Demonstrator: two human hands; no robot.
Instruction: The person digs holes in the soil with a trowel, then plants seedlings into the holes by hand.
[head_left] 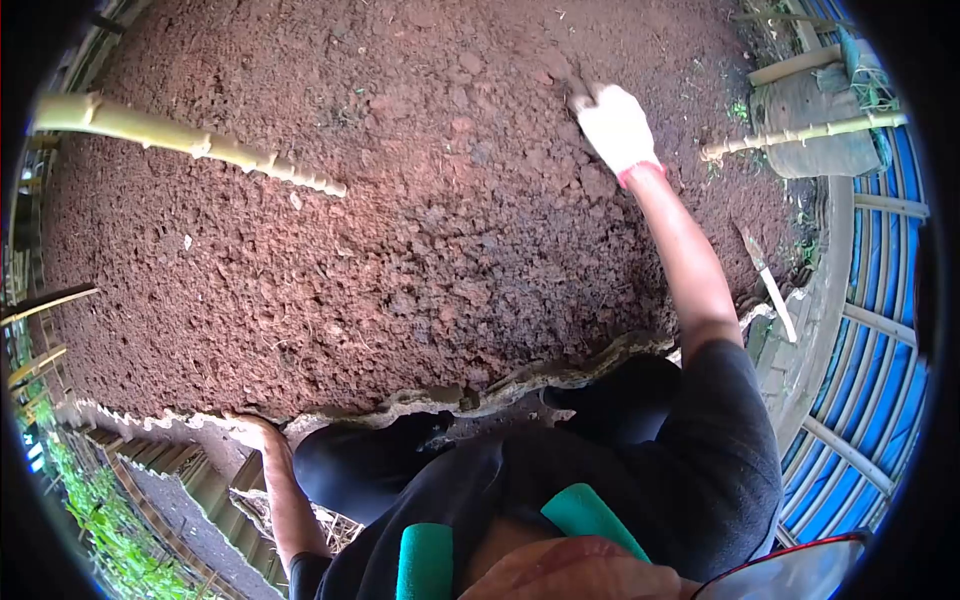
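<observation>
My right hand (614, 127) wears a white knit glove with a red cuff. It reaches out over the brown soil (400, 270) of a raised bed, and its dirt-darkened fingertips touch the surface with a gap between fingers. Nothing shows in its grasp. Down at the bed's near left edge, my left hand (257, 432) rests by the wavy rim (510, 388); its fingers are too indistinct to make out. Right of my right forearm lies a knife (768, 285) with a pale handle and a soil-stained blade, at the bed's right edge.
A thick knobbly stem (200, 143) juts over the bed from the left, a thinner stem (800, 135) from the right. A grey-green sack (815, 125) stands at the far right, near blue corrugated sheeting (870, 370) with slats. Green plants (105, 520) grow at lower left.
</observation>
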